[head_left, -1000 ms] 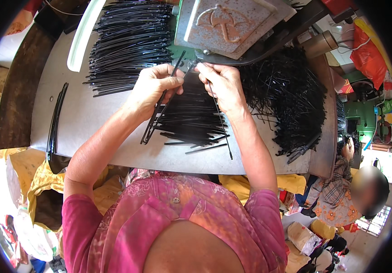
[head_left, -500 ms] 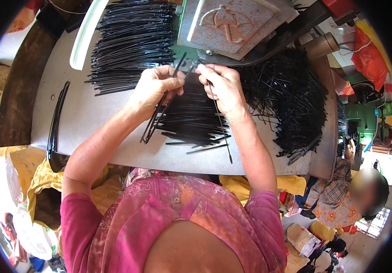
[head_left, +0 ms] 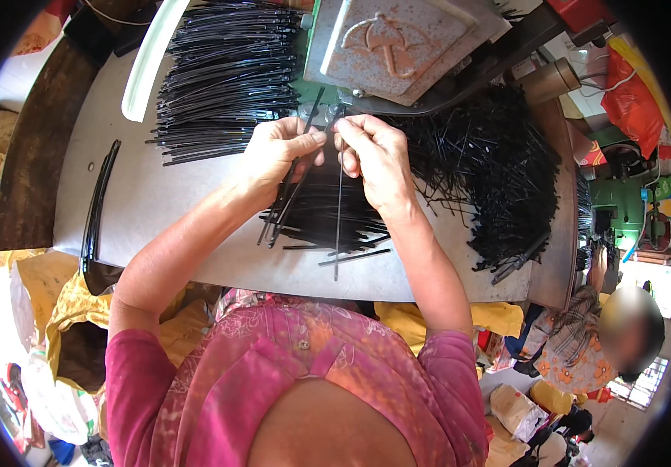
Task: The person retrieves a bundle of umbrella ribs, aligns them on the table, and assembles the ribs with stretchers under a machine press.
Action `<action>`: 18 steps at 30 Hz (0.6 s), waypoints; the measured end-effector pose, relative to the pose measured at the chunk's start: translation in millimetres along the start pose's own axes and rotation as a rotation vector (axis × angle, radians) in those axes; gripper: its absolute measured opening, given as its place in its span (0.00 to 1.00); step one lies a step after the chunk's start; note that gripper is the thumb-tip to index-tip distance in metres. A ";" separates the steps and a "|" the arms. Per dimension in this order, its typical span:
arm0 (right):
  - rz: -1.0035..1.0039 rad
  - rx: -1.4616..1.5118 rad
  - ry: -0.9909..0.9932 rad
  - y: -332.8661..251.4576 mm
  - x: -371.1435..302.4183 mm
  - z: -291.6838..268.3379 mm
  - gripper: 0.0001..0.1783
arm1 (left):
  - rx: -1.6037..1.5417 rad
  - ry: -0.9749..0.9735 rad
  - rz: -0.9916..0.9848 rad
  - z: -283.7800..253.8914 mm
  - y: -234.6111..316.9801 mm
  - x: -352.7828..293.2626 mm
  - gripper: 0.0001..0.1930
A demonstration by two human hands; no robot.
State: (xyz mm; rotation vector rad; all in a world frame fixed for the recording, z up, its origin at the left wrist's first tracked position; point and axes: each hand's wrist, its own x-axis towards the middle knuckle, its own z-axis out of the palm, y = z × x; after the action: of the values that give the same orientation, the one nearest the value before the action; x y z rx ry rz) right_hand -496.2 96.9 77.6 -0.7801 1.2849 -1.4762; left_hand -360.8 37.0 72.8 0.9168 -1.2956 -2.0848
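Several slim, glossy black rods | left grip: pinching these | right grip: pinching one wire-thin rod

Boards edge the grey worktable; a barred window glows.

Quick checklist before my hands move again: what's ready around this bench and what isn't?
1. Left hand has a grip on black rods: ok.
2. Right hand holds a thin rod, hanging toward the bench edge: ok.
3. Left stack lies roughly parallel: ok.
4. Right pile is neatly lined up: not ok, it is tangled.
5. Both hands are clear of the grey machine: cannot tell; they look close, but depth is unclear.
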 end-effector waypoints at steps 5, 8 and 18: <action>-0.037 -0.037 0.034 4.9 4.6 5.0 0.09 | -0.017 0.037 0.012 2.6 -0.8 3.0 0.07; -0.036 -0.044 0.052 5.2 5.3 6.4 0.09 | 0.013 0.064 0.051 3.8 -0.8 3.8 0.07; 0.004 -0.047 0.042 4.3 3.2 2.7 0.10 | -0.044 0.090 0.011 7.8 -1.3 5.0 0.06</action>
State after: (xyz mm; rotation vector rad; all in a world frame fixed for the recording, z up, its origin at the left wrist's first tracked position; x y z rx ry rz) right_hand -493.6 93.2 73.7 -0.7803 1.3562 -1.4706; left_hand -370.1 38.4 72.7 0.9706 -1.2019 -2.0314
